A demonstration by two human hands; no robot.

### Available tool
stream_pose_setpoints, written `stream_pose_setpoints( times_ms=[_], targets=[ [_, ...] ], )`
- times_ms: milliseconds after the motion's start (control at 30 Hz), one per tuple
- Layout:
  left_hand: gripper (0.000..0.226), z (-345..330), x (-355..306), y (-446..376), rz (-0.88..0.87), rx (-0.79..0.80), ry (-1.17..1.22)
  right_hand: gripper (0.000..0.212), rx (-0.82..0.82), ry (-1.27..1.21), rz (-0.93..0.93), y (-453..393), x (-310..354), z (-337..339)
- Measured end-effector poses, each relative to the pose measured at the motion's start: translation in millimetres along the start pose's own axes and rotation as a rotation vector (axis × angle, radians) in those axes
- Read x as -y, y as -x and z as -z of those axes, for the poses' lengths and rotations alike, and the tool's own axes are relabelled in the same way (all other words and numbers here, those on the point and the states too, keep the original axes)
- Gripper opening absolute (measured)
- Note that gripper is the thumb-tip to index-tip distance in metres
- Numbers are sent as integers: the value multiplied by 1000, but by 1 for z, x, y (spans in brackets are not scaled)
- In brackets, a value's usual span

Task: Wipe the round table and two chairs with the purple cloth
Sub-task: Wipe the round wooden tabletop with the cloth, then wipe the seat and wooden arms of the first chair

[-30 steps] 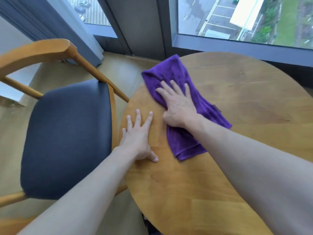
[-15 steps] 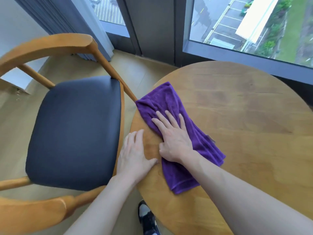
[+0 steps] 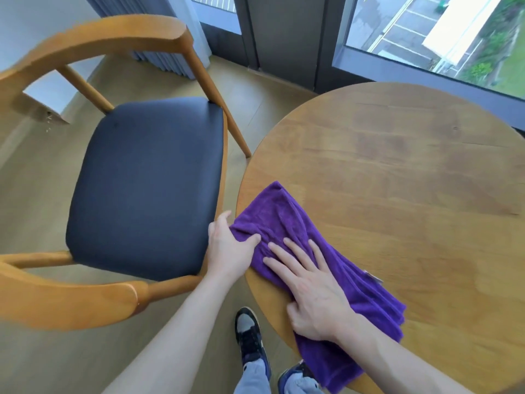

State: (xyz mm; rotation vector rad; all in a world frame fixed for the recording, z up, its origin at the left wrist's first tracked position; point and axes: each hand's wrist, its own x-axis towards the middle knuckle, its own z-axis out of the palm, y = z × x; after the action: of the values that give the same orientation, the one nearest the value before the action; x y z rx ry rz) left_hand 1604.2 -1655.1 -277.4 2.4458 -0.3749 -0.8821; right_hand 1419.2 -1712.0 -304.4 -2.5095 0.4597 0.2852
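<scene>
While flat right hand [image 3: 312, 291] presses purple cloth [image 3: 287, 217], left hand [image 3: 227, 251] pinching it at table [image 3: 397, 166] edge

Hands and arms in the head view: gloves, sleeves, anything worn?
No gloves on either the left hand or the right hand. Both forearms are bare to the frame edge, so no sleeves show. No rings, watch or bands are visible on either one.

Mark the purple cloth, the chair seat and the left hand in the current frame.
purple cloth [image 3: 287, 214]: head view, on the bare upper fold beyond the fingers.
chair seat [image 3: 147, 183]: head view, middle of the dark cushion.
left hand [image 3: 227, 248]: head view, back of the hand, gripping the cloth's corner at the table edge.
</scene>
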Motion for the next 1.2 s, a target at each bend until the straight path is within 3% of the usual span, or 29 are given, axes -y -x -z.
stream_pose_setpoints(
  times_ms=[100, 200, 333, 467, 633, 767, 833, 1033, 1133, 1200],
  targets=[
    [50, 6, 6, 6, 93, 21, 96, 89, -7, -91, -3, 12, 4, 6],
    [18, 16, 4, 16, 42, 33, 123, 78, -123, -316, -70, 8, 9, 26],
    [19, 28, -6, 37, -95, 184, 139, 75, -325, -448, -230, -11, 14, 61],
    [12, 34, -17, 61, -154, 358, 227, 74, -310, -360, -151, -18, 20, 89],
    [20, 52, -29, 97, -211, 434, 347, 32, -229, -319, -63, -2, 33, 107],
    [44, 71, -30, 133, -134, 485, 442, 17, -237, -318, -48, 25, 56, 117],
    [48, 74, -29, 149, -36, 457, 555, 17, -243, -310, -46, 40, 71, 117],
    [18, 92, -16, 184, 24, 334, 659, 32, -387, -453, -194, 82, 107, 117],
    [18, 117, -3, 202, 29, 258, 693, 30, -409, -436, -179, 101, 130, 126],
    [26, 140, 11, 211, -1, 111, 581, 30, -399, -464, -183, 112, 148, 134]
  ],
)
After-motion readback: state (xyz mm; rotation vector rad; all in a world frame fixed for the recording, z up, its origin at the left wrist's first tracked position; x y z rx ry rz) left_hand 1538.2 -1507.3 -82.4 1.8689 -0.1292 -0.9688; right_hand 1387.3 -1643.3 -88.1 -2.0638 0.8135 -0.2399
